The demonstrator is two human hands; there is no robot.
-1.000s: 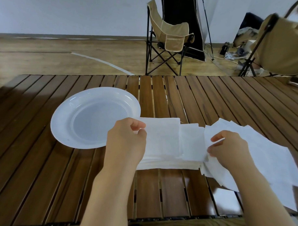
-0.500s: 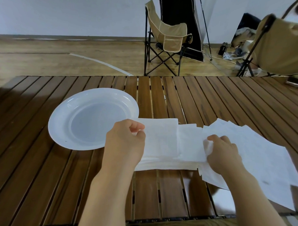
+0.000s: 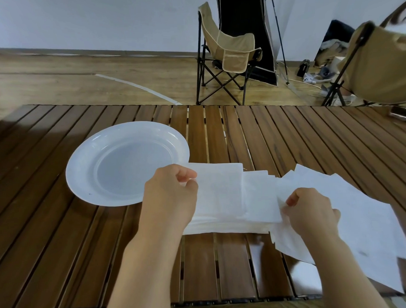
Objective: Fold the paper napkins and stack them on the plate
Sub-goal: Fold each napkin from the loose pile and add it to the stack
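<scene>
beside the plate [image 3: 83, 181], both hands pinch unmarked napkins [image 3: 219, 194]

On the slatted table [image 3: 62, 239]: plate [image 3: 82, 162] at ten o'clock of centre; folded napkins [image 3: 222, 199] just beside it at its four o'clock; loose napkins [image 3: 365, 217] spread further toward three o'clock, overlapping the folded ones. Left hand [image 3: 170, 198] over plate rim and folded napkins; right hand [image 3: 311, 212] on the overlap. Beyond the far edge, at twelve o'clock, folding chair [image 3: 228, 56] on the floor.
</scene>
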